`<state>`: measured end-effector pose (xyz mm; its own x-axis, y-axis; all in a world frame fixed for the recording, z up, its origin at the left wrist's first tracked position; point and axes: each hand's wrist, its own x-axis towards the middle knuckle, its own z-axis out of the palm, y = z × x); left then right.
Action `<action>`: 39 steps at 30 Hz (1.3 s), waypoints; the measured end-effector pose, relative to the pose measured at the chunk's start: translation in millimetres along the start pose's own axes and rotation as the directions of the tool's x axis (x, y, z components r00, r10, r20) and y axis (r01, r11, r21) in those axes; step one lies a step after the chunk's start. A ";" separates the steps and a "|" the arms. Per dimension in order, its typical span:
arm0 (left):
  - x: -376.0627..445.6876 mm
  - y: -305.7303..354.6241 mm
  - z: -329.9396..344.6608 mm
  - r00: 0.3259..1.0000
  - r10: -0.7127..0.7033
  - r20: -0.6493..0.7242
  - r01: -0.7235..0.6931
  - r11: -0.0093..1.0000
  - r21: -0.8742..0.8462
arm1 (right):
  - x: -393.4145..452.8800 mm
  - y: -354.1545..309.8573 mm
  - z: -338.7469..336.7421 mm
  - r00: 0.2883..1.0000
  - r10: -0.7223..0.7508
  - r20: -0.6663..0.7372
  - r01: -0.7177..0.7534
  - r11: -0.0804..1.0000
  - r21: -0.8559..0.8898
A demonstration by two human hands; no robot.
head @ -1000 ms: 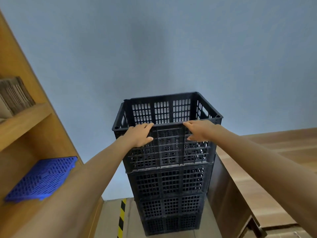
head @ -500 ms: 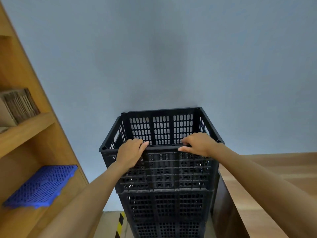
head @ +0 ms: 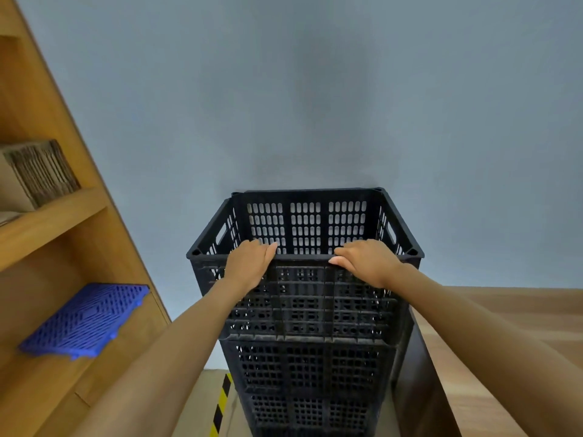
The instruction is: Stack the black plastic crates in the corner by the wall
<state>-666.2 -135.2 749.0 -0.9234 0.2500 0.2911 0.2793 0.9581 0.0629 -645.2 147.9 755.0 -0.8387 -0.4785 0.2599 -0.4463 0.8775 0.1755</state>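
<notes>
Crate (head: 309,298) topping stack — both hands (head: 249,263) gripping rim

Both forearms are bare, no sleeves, and the left hand (head: 249,266) and right hand (head: 367,262) are ungloved.

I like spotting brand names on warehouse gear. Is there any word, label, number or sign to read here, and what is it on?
No readable text anywhere in this view.
Top black crate, held at its rim by left hand and right hand: no label visible.
Blue plastic grid on the wooden shelf: no marking.
Yellow-black floor tape: stripes only, no words.
</notes>
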 end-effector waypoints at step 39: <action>1.3 -28.3 -45.6 0.876 0.339 0.344 -0.131 0.852 -0.508 | -6.3 -20.8 -49.4 0.892 0.227 0.390 -0.269 0.961 0.057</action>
<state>-663.3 -168.4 791.1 -0.8042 0.5920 -0.0520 0.4921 0.7124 0.5004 -615.2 131.2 796.6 -0.9714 -0.2159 -0.0985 -0.2210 0.9743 0.0442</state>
